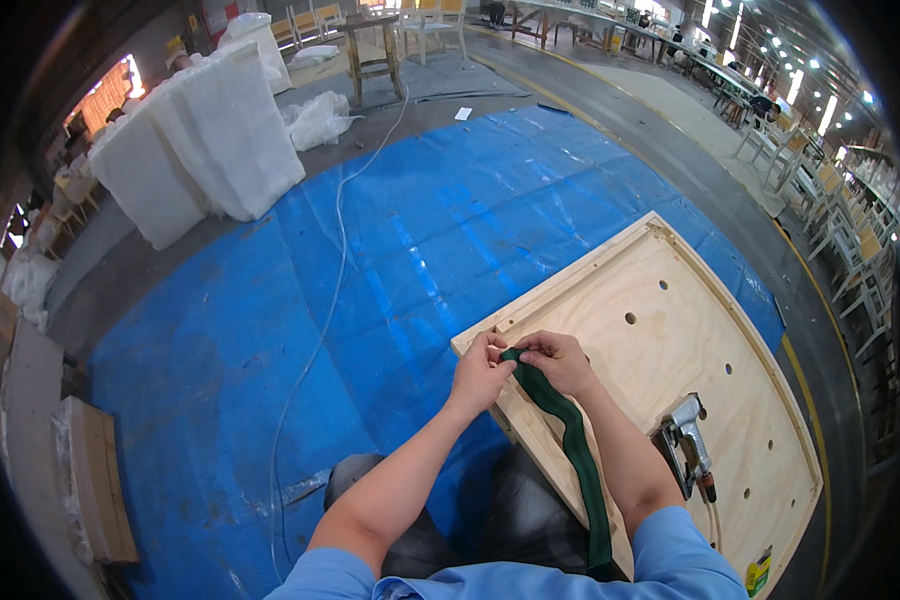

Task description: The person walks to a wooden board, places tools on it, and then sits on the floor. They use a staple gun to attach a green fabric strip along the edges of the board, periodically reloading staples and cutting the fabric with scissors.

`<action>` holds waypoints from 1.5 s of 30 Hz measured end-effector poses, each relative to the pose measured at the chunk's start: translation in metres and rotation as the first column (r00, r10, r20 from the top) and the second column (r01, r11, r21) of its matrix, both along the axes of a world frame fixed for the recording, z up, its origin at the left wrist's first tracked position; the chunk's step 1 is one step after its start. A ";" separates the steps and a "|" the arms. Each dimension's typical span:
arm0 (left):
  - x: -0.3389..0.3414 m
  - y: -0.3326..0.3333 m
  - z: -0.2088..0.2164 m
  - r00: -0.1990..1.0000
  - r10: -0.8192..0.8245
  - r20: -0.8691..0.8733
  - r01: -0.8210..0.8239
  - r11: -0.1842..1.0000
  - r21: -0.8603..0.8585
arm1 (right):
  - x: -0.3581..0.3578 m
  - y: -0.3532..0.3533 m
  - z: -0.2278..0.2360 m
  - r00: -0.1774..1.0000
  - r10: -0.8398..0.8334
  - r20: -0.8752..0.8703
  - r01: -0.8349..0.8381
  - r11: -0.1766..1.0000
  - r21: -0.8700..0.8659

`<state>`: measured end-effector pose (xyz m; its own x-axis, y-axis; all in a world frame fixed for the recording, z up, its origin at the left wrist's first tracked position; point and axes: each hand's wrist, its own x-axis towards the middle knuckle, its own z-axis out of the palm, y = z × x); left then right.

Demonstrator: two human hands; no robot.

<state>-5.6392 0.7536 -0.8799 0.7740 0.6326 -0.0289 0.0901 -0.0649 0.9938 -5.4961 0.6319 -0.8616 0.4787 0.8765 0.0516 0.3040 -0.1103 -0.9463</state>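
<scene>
Both hands at the top end of the green strap (578,450), close together at the left corner area of the wooden panel (685,360). Left hand (483,372): thumb and fingers pinching the strap's end from the left. Right hand (558,362): fingers curled, pinching the same end from the right. Can't tell if the hands touch each other.

Strap runs from the fingers down along the panel's near-left rail, slightly wavy, between the two forearms, to the lower edge by the person's body. Dark green, lengthwise ribbing.

Panel is pale wood, raised rim, several round holes, set at an angle over the blue sheet (220,400). What bears it is hidden.

Staple gun (685,440), metal with a dark magazine, lies on the panel just right of the right forearm, untouched. Pale hose (714,525) leads from its fitting toward the lower edge. Small yellow-green box (759,572) near the panel's bottom corner.

Around it: thin pale line (342,220) curving across the sheet, white wrapped bundle (220,130) upper left, crumpled plastic (320,120) beside it, wooden stool (372,60) behind. Cardboard box (105,480) at far left, rows of chairs (855,240) at far right.
</scene>
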 end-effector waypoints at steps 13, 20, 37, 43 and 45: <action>-0.006 -0.012 -0.002 0.974 0.225 -0.041 -0.186 0.885 0.426 | -0.006 0.009 -0.001 0.942 -0.063 0.330 0.043 0.997 0.066; -0.001 -0.014 0.006 0.960 0.269 -0.078 -0.152 0.734 0.662 | 0.023 0.037 -0.006 0.956 -0.081 0.282 0.112 0.989 -0.096; 0.001 -0.011 -0.021 0.986 0.133 -0.102 0.024 0.491 0.871 | 0.031 0.079 -0.014 0.776 -0.094 0.623 0.250 0.954 -0.167; 0.001 -0.006 -0.022 0.975 0.135 -0.177 0.088 0.497 0.863 | 0.039 0.086 -0.008 0.848 -0.029 0.530 0.181 0.955 -0.236; 0.002 -0.006 -0.022 0.977 0.128 -0.169 0.081 0.510 0.857 | 0.041 0.085 -0.009 0.855 -0.037 0.517 0.186 0.953 -0.240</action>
